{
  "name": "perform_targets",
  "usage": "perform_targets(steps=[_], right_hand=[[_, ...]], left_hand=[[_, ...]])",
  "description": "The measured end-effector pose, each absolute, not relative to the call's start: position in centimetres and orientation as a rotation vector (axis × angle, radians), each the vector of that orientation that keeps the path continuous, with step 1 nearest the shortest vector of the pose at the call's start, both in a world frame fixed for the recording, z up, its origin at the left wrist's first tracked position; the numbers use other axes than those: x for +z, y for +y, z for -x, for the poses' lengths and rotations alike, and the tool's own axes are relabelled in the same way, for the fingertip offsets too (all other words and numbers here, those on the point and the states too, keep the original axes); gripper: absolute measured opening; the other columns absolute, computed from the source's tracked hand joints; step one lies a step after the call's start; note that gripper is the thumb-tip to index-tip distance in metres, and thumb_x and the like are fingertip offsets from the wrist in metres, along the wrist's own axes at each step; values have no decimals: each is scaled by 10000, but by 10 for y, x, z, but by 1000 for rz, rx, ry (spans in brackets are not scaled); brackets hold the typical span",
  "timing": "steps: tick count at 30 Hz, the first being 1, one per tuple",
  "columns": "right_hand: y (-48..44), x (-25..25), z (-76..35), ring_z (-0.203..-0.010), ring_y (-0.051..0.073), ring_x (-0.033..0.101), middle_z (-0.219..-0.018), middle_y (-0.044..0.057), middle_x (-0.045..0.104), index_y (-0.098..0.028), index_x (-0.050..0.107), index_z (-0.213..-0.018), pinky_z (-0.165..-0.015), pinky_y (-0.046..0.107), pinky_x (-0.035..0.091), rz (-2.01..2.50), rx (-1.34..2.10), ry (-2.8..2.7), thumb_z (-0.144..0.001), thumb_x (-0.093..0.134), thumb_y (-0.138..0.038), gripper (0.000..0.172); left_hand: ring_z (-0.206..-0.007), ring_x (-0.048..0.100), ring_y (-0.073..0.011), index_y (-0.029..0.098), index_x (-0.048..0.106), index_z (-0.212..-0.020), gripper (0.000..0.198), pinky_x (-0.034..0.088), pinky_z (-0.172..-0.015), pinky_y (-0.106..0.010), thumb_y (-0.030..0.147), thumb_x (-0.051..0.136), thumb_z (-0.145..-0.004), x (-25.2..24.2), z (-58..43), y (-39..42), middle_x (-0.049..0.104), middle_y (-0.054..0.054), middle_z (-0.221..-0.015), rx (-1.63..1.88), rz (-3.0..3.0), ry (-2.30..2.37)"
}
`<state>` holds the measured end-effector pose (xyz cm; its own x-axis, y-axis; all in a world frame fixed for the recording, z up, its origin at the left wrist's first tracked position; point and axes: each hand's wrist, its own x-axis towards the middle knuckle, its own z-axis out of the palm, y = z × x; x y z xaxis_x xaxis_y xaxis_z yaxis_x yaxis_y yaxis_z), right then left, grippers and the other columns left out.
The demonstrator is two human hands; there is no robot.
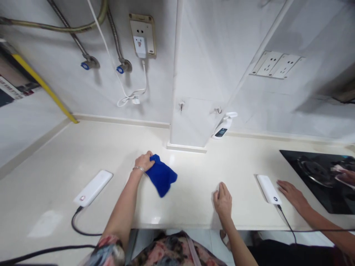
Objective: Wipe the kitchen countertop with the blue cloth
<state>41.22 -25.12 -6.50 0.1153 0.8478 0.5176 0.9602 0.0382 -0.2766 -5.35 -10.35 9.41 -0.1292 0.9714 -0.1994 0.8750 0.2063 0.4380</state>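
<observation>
My left hand (143, 161) is closed on the upper end of a blue cloth (161, 176) that lies crumpled on the cream countertop (194, 173), in front of the white wall pillar. A thin bracelet circles that wrist. My right hand (222, 201) rests palm down on the counter near its front edge, fingers held together and holding nothing, a short way right of the cloth.
A white power bank (93, 187) with a black cable lies left; another power bank (268, 189) lies right. A second person's hand (292, 194) rests flat beside it, their other hand (346, 176) over the black gas hob (318, 177). A soap dispenser (224, 125) stands by the pillar.
</observation>
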Motion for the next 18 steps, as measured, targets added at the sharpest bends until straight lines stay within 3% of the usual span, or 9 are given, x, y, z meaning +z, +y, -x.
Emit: perform_targets(steps=[4, 7, 13, 18], right_hand=[[-251, -64, -413, -1316, 302, 552, -1430, 204, 598, -80, 549, -1432, -1056, 482, 476, 1823, -266, -1754, -1020, 370, -338, 518], [-252, -63, -413, -1322, 304, 551, -1433, 212, 594, -74, 545, -1434, -1061, 488, 480, 1808, -264, -1761, -1023, 375, -337, 517], [-253, -64, -413, -1335, 314, 544, -1441, 221, 583, -71, 539, -1442, -1067, 512, 492, 1809, -255, -1762, -1034, 376, -359, 525], [-252, -66, -410, -1338, 317, 547, -1434, 221, 588, -79, 530, -1456, -1069, 523, 500, 1808, -261, -1750, -1045, 362, -357, 523]], left_hand=[[-1359, 518, -362, 153, 608, -1306, 496, 372, -1197, -553, 227, 576, -817, 113, 77, -59, 631, -196, -1345, 760, -1939, 2280], [-1480, 384, -339, 60, 541, -1406, 568, 283, -1266, -523, 291, 495, -889, 95, 68, -57, 494, -234, -1518, 972, -1890, 2321], [-1582, 165, -379, 73, 407, -1568, 680, 120, -1295, -583, 394, 366, -971, 13, 15, -116, 283, -186, -1681, 405, -1809, 2341], [-1595, 119, -363, 118, 368, -1603, 676, 105, -1295, -590, 408, 333, -994, -3, 6, -118, 252, -151, -1696, 319, -1947, 2262]])
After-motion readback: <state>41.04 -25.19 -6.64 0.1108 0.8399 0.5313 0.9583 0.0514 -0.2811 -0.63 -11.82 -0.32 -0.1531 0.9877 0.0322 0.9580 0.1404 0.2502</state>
